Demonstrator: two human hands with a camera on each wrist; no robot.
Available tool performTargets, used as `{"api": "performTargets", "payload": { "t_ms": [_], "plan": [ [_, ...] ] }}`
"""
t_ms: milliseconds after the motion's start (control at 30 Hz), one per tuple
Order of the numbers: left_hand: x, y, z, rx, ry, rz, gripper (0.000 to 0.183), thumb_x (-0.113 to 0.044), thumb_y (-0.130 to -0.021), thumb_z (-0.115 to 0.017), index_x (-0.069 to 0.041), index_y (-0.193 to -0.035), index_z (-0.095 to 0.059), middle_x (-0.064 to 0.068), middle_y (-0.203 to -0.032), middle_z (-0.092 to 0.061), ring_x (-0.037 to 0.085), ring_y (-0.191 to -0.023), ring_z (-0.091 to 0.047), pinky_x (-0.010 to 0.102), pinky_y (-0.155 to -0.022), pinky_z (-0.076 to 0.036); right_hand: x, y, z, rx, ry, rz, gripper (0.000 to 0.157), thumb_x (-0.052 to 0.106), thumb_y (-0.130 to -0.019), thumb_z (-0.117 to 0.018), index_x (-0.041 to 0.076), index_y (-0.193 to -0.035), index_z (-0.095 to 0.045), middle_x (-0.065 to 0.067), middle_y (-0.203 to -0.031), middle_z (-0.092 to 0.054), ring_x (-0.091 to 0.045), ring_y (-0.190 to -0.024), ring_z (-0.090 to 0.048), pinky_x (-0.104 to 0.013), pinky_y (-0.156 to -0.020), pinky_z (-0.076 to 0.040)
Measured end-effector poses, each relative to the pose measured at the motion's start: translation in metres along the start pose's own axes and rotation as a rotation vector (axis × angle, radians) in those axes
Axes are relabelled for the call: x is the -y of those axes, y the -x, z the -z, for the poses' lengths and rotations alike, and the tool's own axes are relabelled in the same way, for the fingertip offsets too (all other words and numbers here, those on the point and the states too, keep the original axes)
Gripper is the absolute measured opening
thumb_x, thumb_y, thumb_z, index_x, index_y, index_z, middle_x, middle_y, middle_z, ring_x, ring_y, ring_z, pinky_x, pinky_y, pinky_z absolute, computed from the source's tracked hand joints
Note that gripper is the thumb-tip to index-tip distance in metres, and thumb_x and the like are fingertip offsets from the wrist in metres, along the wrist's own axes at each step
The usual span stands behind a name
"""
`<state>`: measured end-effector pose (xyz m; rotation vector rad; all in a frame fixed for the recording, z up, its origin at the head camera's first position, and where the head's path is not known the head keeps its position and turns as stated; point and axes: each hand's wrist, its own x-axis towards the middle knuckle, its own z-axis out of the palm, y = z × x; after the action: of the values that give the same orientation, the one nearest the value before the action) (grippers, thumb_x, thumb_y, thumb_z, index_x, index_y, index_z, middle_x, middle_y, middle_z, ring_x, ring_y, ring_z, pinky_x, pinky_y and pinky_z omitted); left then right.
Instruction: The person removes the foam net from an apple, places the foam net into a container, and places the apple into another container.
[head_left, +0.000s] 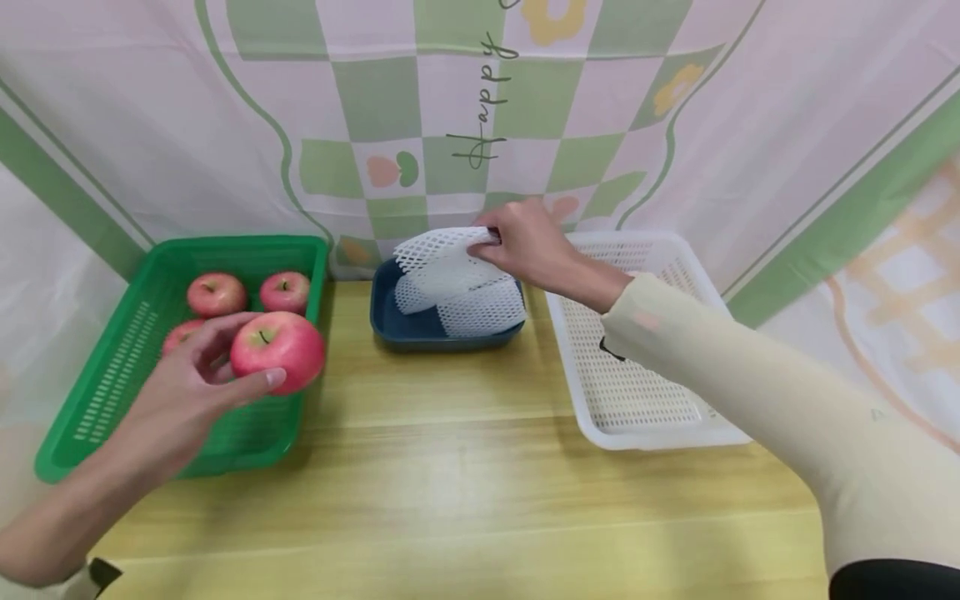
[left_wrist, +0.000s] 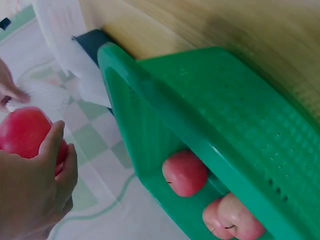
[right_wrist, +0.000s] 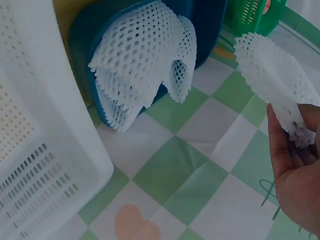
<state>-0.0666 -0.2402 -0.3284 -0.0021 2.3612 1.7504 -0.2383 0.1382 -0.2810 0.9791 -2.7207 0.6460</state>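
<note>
A red apple (head_left: 279, 350) is gripped in my left hand (head_left: 183, 379), raised over the near right part of the green basket (head_left: 225, 465). Several more apples (head_left: 217, 293) lie inside that basket. My right hand (head_left: 528, 243) pinches one end of a white foam net sleeve (head_left: 435, 250), held above a dark blue tray (head_left: 397, 340). Other foam net sleeves (right_wrist: 140, 55) are bunched in the tray. The right wrist view shows the pinched sleeve (right_wrist: 272, 70) apart from those below it.
To the right stands a white slotted basket (head_left: 637, 400), partly hidden under my right sleeve (head_left: 712, 375). All containers rest on a wooden table (head_left: 450, 483). Behind them hangs a checked green and white cloth (head_left: 382, 100).
</note>
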Motion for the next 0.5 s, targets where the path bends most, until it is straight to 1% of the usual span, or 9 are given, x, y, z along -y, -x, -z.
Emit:
{"api": "performTargets", "payload": {
  "t_ms": [33, 67, 133, 233, 267, 300, 367, 433, 500],
  "plan": [
    [0.002, -0.002, 0.003, -0.002, 0.051, 0.004, 0.067, -0.020, -0.100, -0.077, -0.020, -0.157, -0.041, 0.000, -0.148, -0.048, 0.006, -0.123, -0.061, 0.020, -0.089, -0.061, 0.000, -0.002, -0.002, 0.007, 0.000, -0.004, 0.016, 0.010, -0.095, -0.079, 0.005, -0.081, -0.074, -0.006, -0.070, -0.063, -0.017, -0.065, -0.043, -0.031, -0.065, -0.039],
    [0.003, -0.004, 0.006, -0.008, 0.069, 0.004, 0.066, -0.019, -0.100, -0.076, -0.018, -0.156, -0.041, -0.001, -0.147, -0.048, 0.006, -0.122, -0.061, 0.020, -0.088, -0.061, 0.000, -0.004, -0.004, 0.016, 0.000, -0.012, 0.012, 0.010, -0.095, -0.079, 0.005, -0.084, -0.077, -0.007, -0.072, -0.066, -0.017, -0.065, -0.044, -0.031, -0.066, -0.040],
    [0.005, -0.008, 0.011, -0.017, 0.141, 0.019, 0.065, -0.015, -0.100, -0.076, -0.017, -0.155, -0.042, -0.001, -0.145, -0.048, 0.009, -0.121, -0.060, 0.022, -0.087, -0.063, -0.001, -0.008, -0.010, 0.031, 0.000, -0.022, 0.012, 0.010, -0.095, -0.078, 0.004, -0.084, -0.076, -0.006, -0.071, -0.065, -0.017, -0.064, -0.043, -0.031, -0.066, -0.039],
    [0.008, -0.013, 0.017, -0.026, 0.184, 0.037, 0.070, -0.015, -0.100, -0.076, -0.014, -0.158, -0.038, -0.003, -0.144, -0.046, 0.014, -0.122, -0.056, 0.024, -0.086, -0.063, -0.004, -0.014, -0.021, 0.050, 0.006, -0.010, 0.024, 0.010, -0.095, -0.077, 0.006, -0.073, -0.067, -0.001, -0.063, -0.052, -0.016, -0.062, -0.038, -0.030, -0.065, -0.037],
    [0.008, -0.015, 0.019, -0.028, 0.187, 0.043, 0.073, -0.015, -0.100, -0.076, -0.013, -0.161, -0.035, -0.003, -0.143, -0.045, 0.014, -0.122, -0.055, 0.024, -0.086, -0.063, -0.005, -0.015, -0.025, 0.058, 0.001, -0.010, 0.029, 0.010, -0.095, -0.077, 0.008, -0.070, -0.063, 0.001, -0.062, -0.048, -0.016, -0.062, -0.036, -0.030, -0.065, -0.036],
    [0.009, -0.018, 0.020, -0.029, 0.220, 0.054, 0.076, -0.014, -0.100, -0.076, -0.012, -0.162, -0.032, -0.003, -0.143, -0.045, 0.016, -0.123, -0.054, 0.024, -0.086, -0.064, -0.005, -0.017, -0.029, 0.066, 0.001, -0.007, 0.035, 0.010, -0.095, -0.077, 0.010, -0.066, -0.057, 0.002, -0.061, -0.044, -0.016, -0.062, -0.034, -0.030, -0.064, -0.035],
    [0.010, -0.023, 0.023, -0.033, 0.236, 0.064, 0.083, -0.013, -0.099, -0.076, -0.009, -0.165, -0.026, -0.003, -0.142, -0.044, 0.015, -0.123, -0.052, 0.025, -0.086, -0.064, -0.006, -0.019, -0.037, 0.090, -0.001, -0.009, 0.043, 0.010, -0.094, -0.078, 0.013, -0.063, -0.048, 0.003, -0.060, -0.036, -0.015, -0.061, -0.031, -0.029, -0.064, -0.033],
    [0.012, -0.030, 0.026, -0.036, 0.244, 0.072, 0.086, -0.013, -0.100, -0.076, -0.007, -0.167, -0.022, -0.004, -0.140, -0.043, 0.015, -0.123, -0.051, 0.026, -0.086, -0.064, -0.006, -0.021, -0.044, 0.115, -0.010, -0.022, 0.047, 0.011, -0.095, -0.078, 0.014, -0.062, -0.045, 0.004, -0.060, -0.032, -0.015, -0.061, -0.030, -0.029, -0.065, -0.034],
    [0.014, -0.036, 0.029, -0.036, 0.244, 0.080, 0.084, -0.012, -0.099, -0.076, -0.007, -0.165, -0.023, -0.004, -0.139, -0.043, 0.014, -0.122, -0.051, 0.026, -0.085, -0.064, -0.006, -0.023, -0.050, 0.134, -0.009, -0.028, 0.047, 0.012, -0.095, -0.078, 0.015, -0.062, -0.045, 0.004, -0.060, -0.031, -0.015, -0.061, -0.029, -0.029, -0.065, -0.034]
  ]
}}
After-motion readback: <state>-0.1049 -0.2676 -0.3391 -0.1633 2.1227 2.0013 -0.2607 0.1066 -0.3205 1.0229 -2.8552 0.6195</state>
